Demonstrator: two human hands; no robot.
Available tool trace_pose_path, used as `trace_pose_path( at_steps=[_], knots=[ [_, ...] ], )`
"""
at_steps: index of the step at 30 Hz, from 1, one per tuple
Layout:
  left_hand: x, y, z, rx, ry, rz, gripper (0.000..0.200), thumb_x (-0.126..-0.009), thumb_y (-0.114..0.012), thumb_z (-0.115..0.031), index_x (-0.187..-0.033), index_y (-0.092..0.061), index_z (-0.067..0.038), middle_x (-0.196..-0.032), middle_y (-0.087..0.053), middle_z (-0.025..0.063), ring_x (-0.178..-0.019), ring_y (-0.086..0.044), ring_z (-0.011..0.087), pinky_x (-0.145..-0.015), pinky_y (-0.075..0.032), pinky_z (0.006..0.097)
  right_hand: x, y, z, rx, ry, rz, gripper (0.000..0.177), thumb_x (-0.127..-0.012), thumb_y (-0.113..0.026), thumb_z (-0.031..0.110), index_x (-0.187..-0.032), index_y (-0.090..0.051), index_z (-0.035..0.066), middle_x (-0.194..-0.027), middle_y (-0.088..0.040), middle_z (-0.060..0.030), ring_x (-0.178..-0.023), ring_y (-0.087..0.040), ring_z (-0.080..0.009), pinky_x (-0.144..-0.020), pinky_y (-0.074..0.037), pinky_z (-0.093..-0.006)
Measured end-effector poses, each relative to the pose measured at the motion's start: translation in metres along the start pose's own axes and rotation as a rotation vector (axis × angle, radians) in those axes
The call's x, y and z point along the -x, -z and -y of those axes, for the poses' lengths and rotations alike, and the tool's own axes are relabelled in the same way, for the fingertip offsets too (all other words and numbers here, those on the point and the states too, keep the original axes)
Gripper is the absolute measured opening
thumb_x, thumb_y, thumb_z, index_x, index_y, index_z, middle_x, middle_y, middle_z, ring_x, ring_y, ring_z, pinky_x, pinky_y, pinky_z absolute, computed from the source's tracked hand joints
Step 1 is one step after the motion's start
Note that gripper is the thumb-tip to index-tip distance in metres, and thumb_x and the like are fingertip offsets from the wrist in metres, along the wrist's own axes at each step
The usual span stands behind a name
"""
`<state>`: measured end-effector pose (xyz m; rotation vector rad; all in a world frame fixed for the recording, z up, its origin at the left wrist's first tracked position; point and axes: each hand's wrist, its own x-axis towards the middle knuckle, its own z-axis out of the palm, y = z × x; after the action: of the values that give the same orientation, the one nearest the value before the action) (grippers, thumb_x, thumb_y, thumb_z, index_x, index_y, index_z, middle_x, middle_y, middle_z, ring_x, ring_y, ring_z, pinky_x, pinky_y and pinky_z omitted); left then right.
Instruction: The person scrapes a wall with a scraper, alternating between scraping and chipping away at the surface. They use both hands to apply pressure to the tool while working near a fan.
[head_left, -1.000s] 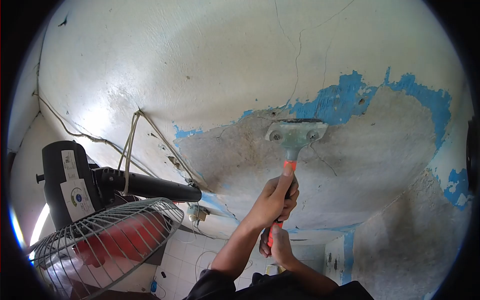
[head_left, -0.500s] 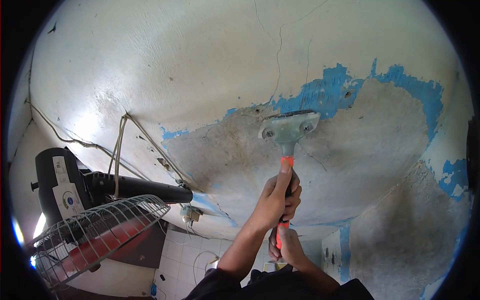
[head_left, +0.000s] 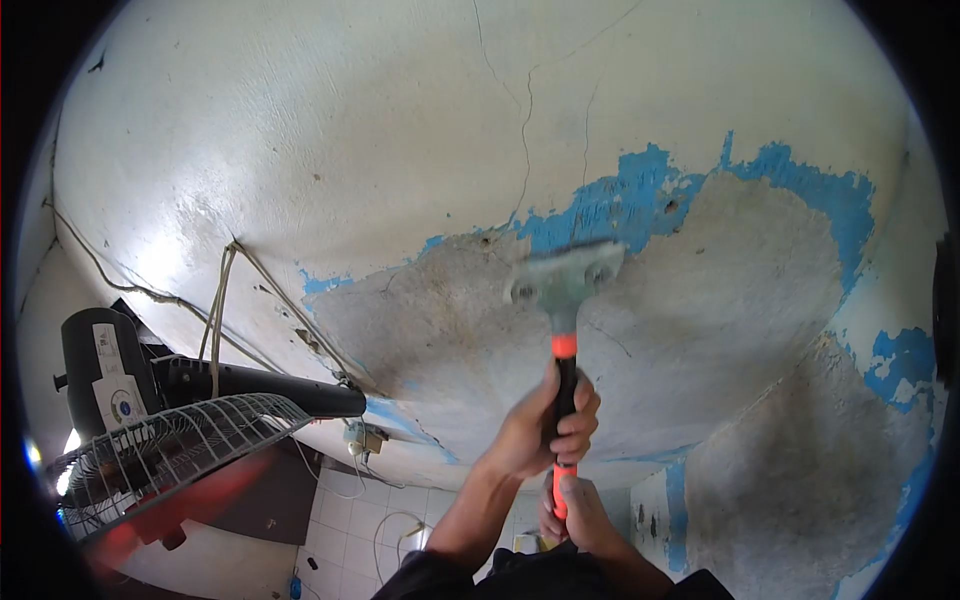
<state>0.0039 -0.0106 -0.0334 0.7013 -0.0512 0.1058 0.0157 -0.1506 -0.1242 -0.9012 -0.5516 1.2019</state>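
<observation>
A long-handled scraper (head_left: 565, 283) with a wide greenish-grey head and a black and orange handle points up at the wall. Its blade, slightly blurred, lies at the lower edge of a blue paint patch (head_left: 600, 210), where grey bare plaster (head_left: 455, 310) begins. My left hand (head_left: 540, 425) wraps round the black middle of the handle. Lower down, my right hand (head_left: 582, 512) is closed on the orange end, its thumb along the grip. Cream paint (head_left: 350, 120) with thin cracks covers the wall above the blue.
A wall fan (head_left: 190, 430) with a wire cage and red blades juts out at the lower left, cords (head_left: 222, 310) looped over its arm. A small socket box (head_left: 365, 437) with wires sits beside it. White tiles (head_left: 345, 520) show below. More bare plaster (head_left: 790, 480) lies at right.
The scraper head has drawn slightly down, away from the blue patch. My left hand has also come down, showing more black handle above it. The whole view has shifted a little left.
</observation>
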Motion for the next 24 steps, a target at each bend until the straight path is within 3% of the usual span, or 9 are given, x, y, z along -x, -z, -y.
trace_pose_path(
  at_steps=[2,3,5,12,14,17,24],
  knots=[
    [0.009,0.022,0.022,0.112,0.012,0.081,0.048,-0.099,-0.031,-0.057,-0.092,-0.044,-0.011,-0.065,-0.035,-0.0034,-0.043,-0.027,0.0047,-0.037,-0.026,0.0204,0.005,0.007,-0.019,0.061,-0.062,-0.061,0.056,-0.098,-0.036,0.058,-0.079,-0.046,0.006,-0.052,-0.043,-0.0034,-0.043,-0.043,-0.013,-0.042,-0.034,-0.0266],
    [0.014,0.032,0.031,0.133,0.024,0.137,0.048,-0.098,-0.033,-0.057,-0.094,-0.044,-0.011,-0.066,-0.034,-0.0033,-0.044,-0.027,0.0047,-0.037,-0.025,0.0199,0.005,0.003,-0.027,0.018,-0.091,-0.047,0.06,-0.092,-0.039,0.065,-0.077,-0.042,0.007,-0.051,-0.039,-0.004,-0.04,-0.042,-0.0154,-0.038,-0.031,-0.0269],
    [0.016,0.037,0.031,0.152,0.082,0.14,0.047,-0.098,-0.034,-0.057,-0.093,-0.043,-0.012,-0.064,-0.033,-0.0041,-0.044,-0.027,0.0041,-0.036,-0.025,0.0193,0.007,0.0,-0.034,-0.021,-0.115,0.004,0.061,-0.092,-0.039,0.068,-0.079,-0.042,0.008,-0.051,-0.04,-0.0041,-0.04,-0.042,-0.0164,-0.038,-0.032,-0.0272],
    [0.02,-0.001,-0.003,0.11,0.12,0.026,0.047,-0.1,-0.031,-0.056,-0.089,-0.042,-0.012,-0.06,-0.031,-0.0052,-0.043,-0.024,0.0033,-0.035,-0.023,0.0188,-0.009,-0.011,-0.023,-0.315,-0.012,0.431,0.064,-0.087,-0.047,0.07,-0.081,-0.044,0.007,-0.055,-0.046,-0.0051,-0.043,-0.049,-0.0184,-0.041,-0.036,-0.0268],
    [0.028,-0.006,-0.007,0.033,0.094,-0.105,0.047,-0.1,-0.03,-0.056,-0.088,-0.042,-0.012,-0.059,-0.029,-0.0057,-0.042,-0.023,0.0031,-0.034,-0.022,0.019,-0.011,-0.016,-0.024,-0.278,-0.054,0.384,0.065,-0.086,-0.046,0.072,-0.08,-0.043,0.007,-0.053,-0.043,-0.004,-0.041,-0.045,-0.0172,-0.039,-0.035,-0.0271],
    [0.035,0.003,-0.007,-0.05,-0.018,-0.131,0.047,-0.1,-0.029,-0.056,-0.087,-0.041,-0.012,-0.059,-0.028,-0.0059,-0.043,-0.023,0.0029,-0.035,-0.021,0.0188,-0.017,-0.016,-0.03,-0.192,-0.032,0.288,0.065,-0.086,-0.043,0.073,-0.078,-0.043,0.008,-0.049,-0.039,-0.0036,-0.036,-0.04,-0.017,-0.037,-0.034,-0.0272],
    [0.022,-0.005,-0.019,-0.123,0.009,-0.093,0.048,-0.099,-0.032,-0.057,-0.085,-0.04,-0.012,-0.059,-0.028,-0.0061,-0.043,-0.021,0.0026,-0.035,-0.021,0.0195,-0.024,-0.018,-0.026,-0.142,0.016,0.247,0.068,-0.086,-0.037,0.077,-0.076,-0.043,0.01,-0.046,-0.036,-0.0033,-0.033,-0.035,-0.0165,-0.034,-0.032,-0.0282]
  ],
)
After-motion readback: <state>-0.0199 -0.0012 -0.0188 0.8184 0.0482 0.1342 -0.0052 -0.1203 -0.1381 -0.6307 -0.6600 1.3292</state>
